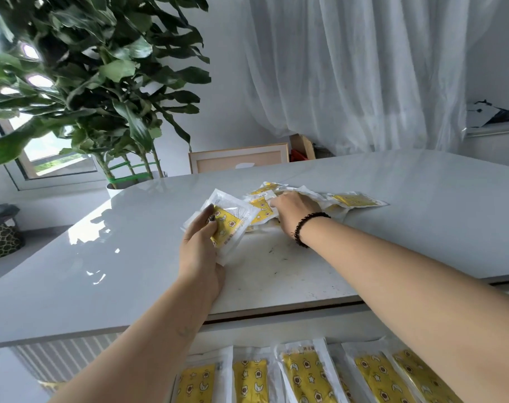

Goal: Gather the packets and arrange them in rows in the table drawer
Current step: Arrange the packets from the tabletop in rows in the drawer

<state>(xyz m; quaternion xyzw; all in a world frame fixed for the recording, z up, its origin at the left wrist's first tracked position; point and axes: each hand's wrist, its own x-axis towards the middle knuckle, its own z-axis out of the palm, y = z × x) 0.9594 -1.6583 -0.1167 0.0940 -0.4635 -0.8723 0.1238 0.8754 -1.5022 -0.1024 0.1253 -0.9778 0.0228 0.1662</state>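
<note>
Step in hand: gathering loose packets off the table before the next drawer row.

Left hand grips a small stack of packets, thumb curled over the yellow printed face, fingers hidden under the stack. The stack is tilted, far end up, near end low by the tabletop; can't tell if it touches.

Right hand, with a bead bracelet on the wrist, reaches into the loose pile at table centre, just right of the held stack. Fingers are bent down onto a packet, but the tips are hidden by the hand's back and by wrappers, so I cannot tell if it is pinching or only pressing.

The drawer is open at the near edge, below the tabletop. One row is already laid: at least 5 packets side by side, long sides overlapping a little, yellow faces up. The right forearm covers the right end of that row.

How to do it well, as a judgement:
- Slick clear wrappers likely slide; pull 1 packet at a time off the pile and onto the held stack, same face up.
- Keep the left thumb firm on top so the stack doesn't fan out.
- Square the edges before carrying it to the drawer.
- Don't miss the packet at the far right end of the pile.

Background: plant far left, curtain far.
</note>
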